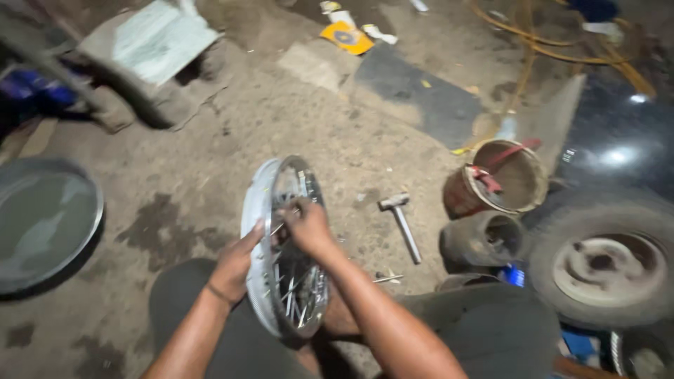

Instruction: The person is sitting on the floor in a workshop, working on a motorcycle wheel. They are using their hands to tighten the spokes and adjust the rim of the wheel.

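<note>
Wheel (286,249): upright between the knees, spokes in reach.
Left hand (235,263): grips rim, steadying.
Right hand (307,226): pinches spoke.

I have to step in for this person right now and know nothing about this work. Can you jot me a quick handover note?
Left hand: steadies the rim of the spoked wheel, which stands upright between the knees.
Right hand: fingers in among the spokes near the top; exact grip hidden.
Nearby on the ground: hammer, rusty bucket, tyre with hub.
Done: wheel is bare, no tyre on it.
Left: spoke work is in hand; its progress cannot be judged.
</note>
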Demonstrator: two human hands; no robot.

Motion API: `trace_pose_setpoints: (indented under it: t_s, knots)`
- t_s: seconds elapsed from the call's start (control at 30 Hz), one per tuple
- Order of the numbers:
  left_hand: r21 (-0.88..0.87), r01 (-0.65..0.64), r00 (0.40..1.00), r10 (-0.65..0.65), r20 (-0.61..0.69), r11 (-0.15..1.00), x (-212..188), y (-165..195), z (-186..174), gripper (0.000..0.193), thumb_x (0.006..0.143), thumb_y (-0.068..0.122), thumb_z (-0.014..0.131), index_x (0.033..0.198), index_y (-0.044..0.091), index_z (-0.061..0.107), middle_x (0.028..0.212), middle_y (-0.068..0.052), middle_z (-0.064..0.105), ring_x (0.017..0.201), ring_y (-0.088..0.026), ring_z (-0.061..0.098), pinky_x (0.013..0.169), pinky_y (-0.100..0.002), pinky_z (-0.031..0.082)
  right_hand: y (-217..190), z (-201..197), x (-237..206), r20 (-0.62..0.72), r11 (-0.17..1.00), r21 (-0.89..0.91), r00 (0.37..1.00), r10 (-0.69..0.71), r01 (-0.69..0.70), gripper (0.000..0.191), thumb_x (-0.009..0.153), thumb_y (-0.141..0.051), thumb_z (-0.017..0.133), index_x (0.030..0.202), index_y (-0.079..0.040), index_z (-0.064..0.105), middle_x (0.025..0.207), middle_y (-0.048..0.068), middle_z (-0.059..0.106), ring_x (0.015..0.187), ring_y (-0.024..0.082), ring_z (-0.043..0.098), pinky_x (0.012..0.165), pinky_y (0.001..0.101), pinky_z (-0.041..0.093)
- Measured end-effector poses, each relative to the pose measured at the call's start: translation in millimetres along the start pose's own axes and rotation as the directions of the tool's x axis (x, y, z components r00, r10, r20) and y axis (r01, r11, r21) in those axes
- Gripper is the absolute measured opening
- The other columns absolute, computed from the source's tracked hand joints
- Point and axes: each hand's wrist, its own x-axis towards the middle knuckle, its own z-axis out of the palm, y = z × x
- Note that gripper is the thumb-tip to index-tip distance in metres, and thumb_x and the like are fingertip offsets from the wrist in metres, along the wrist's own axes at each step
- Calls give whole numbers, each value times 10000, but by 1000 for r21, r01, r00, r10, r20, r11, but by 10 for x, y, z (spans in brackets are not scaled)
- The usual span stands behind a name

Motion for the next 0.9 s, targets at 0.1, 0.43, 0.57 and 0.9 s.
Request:
trace_pose_setpoints:
  t_s: [0.1,0.43,0.57,0.9]
  knots:
    - [-107,46,993,-34,112,993,0,7,-65,457,1065,335,517,1261,-35,701,1121,-148,707,974,-252,653,878,-399,523,-50,25,-648,-114,1000,29,993,-8,11,115,969,-77,604,949,17,667,793,105,679,761,208,665,676,349,541]
    - [569,-160,897,359,-258,807,352,-447,-415,405,1096,258,598,1099,-129,718,930,-230,712,852,-349,630,797,-457,486,-64,-658,-807,311,879,217,883,351,-425,210,991,-166,627,1160,-64,699,785,112,709,628,174,626,597,364,491]
    - [656,-137,932,320,-167,742,536,-552,-722,360,1032,229,609,1132,-102,714,981,-222,734,895,-325,685,857,-430,514,-212,-784,-874,331,979,8,924,189,-203,235,963,-212,650,1123,-66,740,818,103,759,699,167,698,663,363,550]
    - [-58,-135,990,132,-57,989,-12,-558,-247,316,975,167,658,1178,-75,666,1005,-183,749,866,-253,717,802,-369,564,-410,-416,-655,237,954,-235,963,-128,185,248,882,-236,660,1042,-71,754,912,181,746,859,356,747,801,428,590]
